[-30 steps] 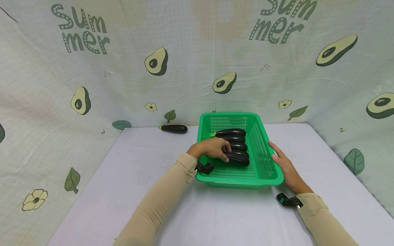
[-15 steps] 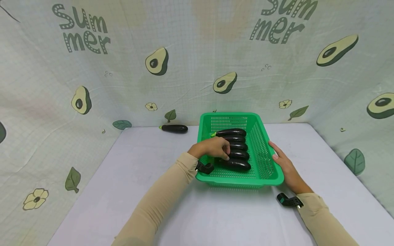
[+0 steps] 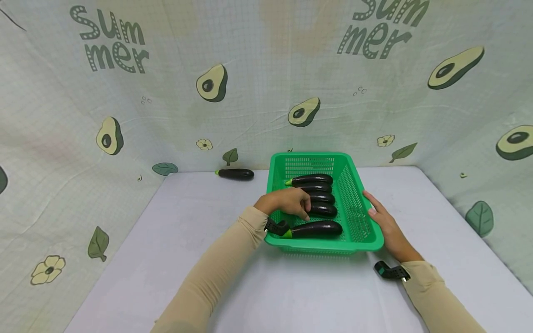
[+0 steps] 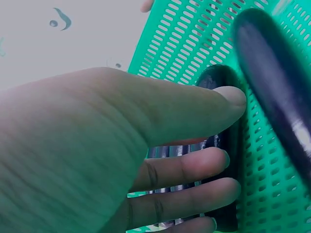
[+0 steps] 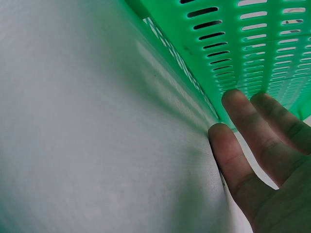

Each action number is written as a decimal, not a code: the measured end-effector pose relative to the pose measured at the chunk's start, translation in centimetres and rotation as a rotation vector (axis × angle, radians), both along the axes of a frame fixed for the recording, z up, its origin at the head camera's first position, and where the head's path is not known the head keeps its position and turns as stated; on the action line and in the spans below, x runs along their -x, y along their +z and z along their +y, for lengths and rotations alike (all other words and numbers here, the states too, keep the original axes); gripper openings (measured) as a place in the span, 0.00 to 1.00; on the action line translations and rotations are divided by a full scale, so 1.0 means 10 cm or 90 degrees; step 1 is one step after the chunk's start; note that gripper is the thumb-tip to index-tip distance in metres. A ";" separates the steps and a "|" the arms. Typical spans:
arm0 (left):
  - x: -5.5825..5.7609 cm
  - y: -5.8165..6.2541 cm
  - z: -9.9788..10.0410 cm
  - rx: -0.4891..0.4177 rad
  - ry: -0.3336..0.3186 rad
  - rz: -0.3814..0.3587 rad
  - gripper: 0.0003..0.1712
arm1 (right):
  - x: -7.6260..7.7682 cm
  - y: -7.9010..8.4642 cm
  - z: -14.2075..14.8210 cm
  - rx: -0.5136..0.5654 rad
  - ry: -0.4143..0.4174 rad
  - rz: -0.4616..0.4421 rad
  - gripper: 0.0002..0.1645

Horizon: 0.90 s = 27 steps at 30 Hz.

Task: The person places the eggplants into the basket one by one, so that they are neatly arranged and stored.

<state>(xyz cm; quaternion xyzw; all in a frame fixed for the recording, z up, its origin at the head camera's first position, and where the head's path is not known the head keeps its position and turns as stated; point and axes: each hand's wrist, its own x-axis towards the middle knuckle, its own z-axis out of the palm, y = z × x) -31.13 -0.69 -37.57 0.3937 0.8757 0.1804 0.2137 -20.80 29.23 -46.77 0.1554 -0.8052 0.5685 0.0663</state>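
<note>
In the head view, my left hand (image 3: 293, 201) is over the eggplants inside the green plastic basket (image 3: 325, 245). Its thumb and fingers are extended across an eggplant (image 4: 226, 150) in the left wrist view, without closing round it. Nearer the basket's front lies another eggplant (image 3: 317, 229), apart from the row, its green stem end by the left wrist strap. My right hand (image 3: 387, 226) holds the basket's right side, thumb tip over the rim. Seen from the right wrist, several fingertips (image 5: 235, 99) are against the outer wall.
Behind the left hand, more eggplants (image 3: 312, 179) lie side by side in the basket. A single eggplant (image 3: 235, 174) rests on the white table (image 3: 200, 217) to the basket's left, near the backdrop cloth (image 3: 250, 83).
The front eggplant has left my left hand and shifted toward the basket's front, opening a gap from the row. My left hand has barely moved; the right hand and basket stay put.
</note>
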 end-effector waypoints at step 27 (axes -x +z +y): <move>0.00 0.08 -0.04 -0.025 0.004 -0.024 0.07 | 0.00 -0.01 0.02 0.001 -0.004 -0.010 0.32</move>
